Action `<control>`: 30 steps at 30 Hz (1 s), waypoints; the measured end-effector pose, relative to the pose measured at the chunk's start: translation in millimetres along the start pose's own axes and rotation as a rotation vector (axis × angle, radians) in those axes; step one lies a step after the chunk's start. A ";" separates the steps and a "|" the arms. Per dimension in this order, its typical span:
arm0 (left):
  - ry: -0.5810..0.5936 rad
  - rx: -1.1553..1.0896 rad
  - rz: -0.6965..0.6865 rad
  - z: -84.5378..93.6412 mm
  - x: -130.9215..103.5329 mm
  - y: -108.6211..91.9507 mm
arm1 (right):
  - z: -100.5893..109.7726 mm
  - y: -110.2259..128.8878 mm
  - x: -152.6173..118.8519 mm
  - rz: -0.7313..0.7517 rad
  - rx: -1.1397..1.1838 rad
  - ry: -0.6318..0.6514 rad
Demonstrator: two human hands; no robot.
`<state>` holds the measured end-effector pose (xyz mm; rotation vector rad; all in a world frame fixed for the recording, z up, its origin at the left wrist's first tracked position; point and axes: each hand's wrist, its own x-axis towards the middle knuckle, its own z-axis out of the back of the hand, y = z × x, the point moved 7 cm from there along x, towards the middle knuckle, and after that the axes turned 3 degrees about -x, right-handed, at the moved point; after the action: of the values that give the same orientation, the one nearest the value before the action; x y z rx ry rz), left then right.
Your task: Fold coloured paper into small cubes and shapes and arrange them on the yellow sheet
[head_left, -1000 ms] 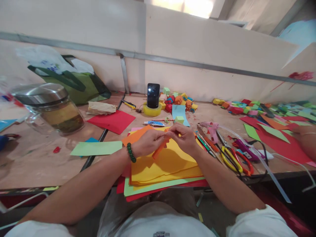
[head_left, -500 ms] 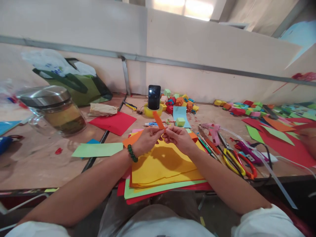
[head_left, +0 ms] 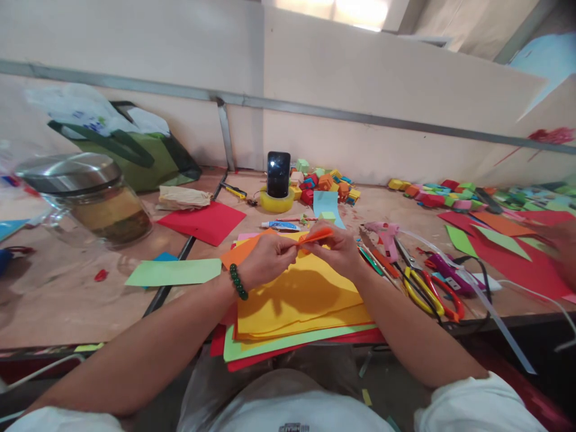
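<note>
Between my two hands is a narrow folded strip of orange paper (head_left: 318,234), held above a stack of yellow paper (head_left: 297,306). My left hand (head_left: 270,258), with a green bead bracelet (head_left: 238,282) at the wrist, pinches the strip's left end. The fingers of my right hand (head_left: 337,249) are closed round its other end, and they partly hide it. Another orange sheet (head_left: 246,247) lies beside my left hand on the stack. Beneath the yellow sheets show light green paper (head_left: 297,342) and red paper.
Behind the stack, a phone (head_left: 278,174) stands in a yellow tape roll (head_left: 276,203) near small paper cubes (head_left: 324,182). Scissors (head_left: 423,282), pliers and glue guns (head_left: 454,275) lie to the right. A glass tea jug (head_left: 103,204) and a red sheet (head_left: 207,223) are on the left.
The orange strip stood upright between my fingertips and now lies nearly level, pointing right. My right hand has shifted slightly right and turned over it. The view has moved a little.
</note>
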<state>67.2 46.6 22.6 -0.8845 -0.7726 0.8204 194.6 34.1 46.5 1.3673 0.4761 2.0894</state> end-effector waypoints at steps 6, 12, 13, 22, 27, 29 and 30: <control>-0.003 -0.241 0.117 -1.6 0.5 5.0 | -7.0 40.0 -10.1 0.443 -0.378 -0.014; 0.020 -0.392 0.194 -1.8 0.0 0.7 | -10.2 43.5 -13.7 0.523 -0.555 0.005; 0.019 -0.395 0.190 -1.0 0.0 0.3 | -9.6 43.6 -14.0 0.523 -0.570 0.003; -0.034 -0.284 0.105 2.1 0.3 -1.1 | -3.8 35.1 -12.9 0.358 -0.500 0.012; -0.068 -0.256 0.103 3.2 -0.7 -2.4 | -3.4 39.7 -14.2 0.395 -0.525 -0.018; -0.067 -0.280 0.099 3.0 -1.3 -3.6 | -5.9 43.1 -15.0 0.436 -0.566 -0.013; -0.059 -0.297 0.094 2.6 -1.5 -4.4 | -7.3 44.3 -15.4 0.455 -0.585 -0.007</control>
<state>65.6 44.5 27.2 -1.1727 -0.9254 0.8299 180.1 -9.5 58.6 1.1914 -0.4715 2.3085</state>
